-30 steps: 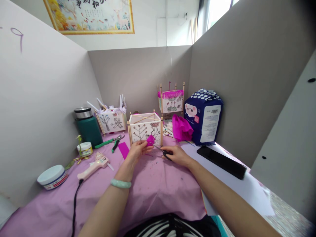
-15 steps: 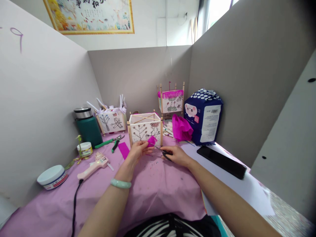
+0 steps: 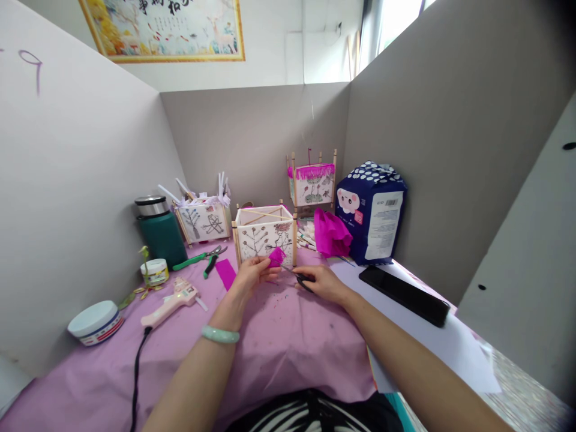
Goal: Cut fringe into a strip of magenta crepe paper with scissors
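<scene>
Between the fingers of my left hand [image 3: 255,275] is a small piece of magenta crepe paper [image 3: 276,257] with a fringed edge. My right hand [image 3: 321,284] is closed round the black handles of a pair of scissors [image 3: 306,282], whose blades point left at the paper. Whether the blades touch it is too small to tell. Just behind both hands stands a box frame [image 3: 265,233] of wooden sticks with drawn-on white panels. A flat magenta strip [image 3: 225,274] lies to the left of my left hand.
Left are green-handled pruning shears [image 3: 193,261], a pink glue gun [image 3: 171,305], a green bottle [image 3: 161,234] and a white tub [image 3: 96,323]. A second decorated box [image 3: 204,221], a fringed box [image 3: 314,183], crumpled magenta paper [image 3: 332,234], a blue package [image 3: 371,216] and a black phone [image 3: 404,295] stand around.
Almost nothing differs. Both hands, the fringed paper and the scissors stay in nearly the same place.
</scene>
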The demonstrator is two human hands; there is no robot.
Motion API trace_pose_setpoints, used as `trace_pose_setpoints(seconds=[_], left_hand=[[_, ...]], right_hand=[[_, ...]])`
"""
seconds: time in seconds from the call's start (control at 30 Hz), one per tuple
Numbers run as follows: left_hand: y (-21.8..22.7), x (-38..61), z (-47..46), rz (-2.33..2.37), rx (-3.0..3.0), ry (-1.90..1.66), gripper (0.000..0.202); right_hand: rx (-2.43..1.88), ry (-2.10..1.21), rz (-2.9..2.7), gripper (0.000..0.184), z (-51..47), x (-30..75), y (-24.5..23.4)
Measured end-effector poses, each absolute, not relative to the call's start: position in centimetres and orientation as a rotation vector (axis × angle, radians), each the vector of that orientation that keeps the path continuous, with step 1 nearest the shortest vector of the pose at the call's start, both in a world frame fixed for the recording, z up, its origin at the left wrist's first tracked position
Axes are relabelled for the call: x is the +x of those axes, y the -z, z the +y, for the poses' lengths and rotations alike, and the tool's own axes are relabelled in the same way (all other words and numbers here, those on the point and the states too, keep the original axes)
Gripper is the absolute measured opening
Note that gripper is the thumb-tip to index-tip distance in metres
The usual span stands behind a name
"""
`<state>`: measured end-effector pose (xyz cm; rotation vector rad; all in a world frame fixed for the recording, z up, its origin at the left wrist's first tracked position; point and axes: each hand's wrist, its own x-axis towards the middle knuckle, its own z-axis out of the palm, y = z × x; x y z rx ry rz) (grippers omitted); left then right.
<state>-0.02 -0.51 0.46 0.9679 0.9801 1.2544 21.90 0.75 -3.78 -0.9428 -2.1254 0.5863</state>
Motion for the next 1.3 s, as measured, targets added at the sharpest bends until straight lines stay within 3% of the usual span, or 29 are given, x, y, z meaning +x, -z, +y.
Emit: trace_pose_setpoints(seconds=[0.47,1.3], left_hand=[[-0.68,-0.29,-0.42,0.948,0.882,-1.388,0.009],[-0.37,-0.19,-0.34,0.945,0.909,-1.311,0.007]], right_hand=[[-0.951,-0.608,-2.168,0.043,0.62,22.07,3.43],[-0.943,-0.584,-2.160,0.041,0.35,21.98,3.32]])
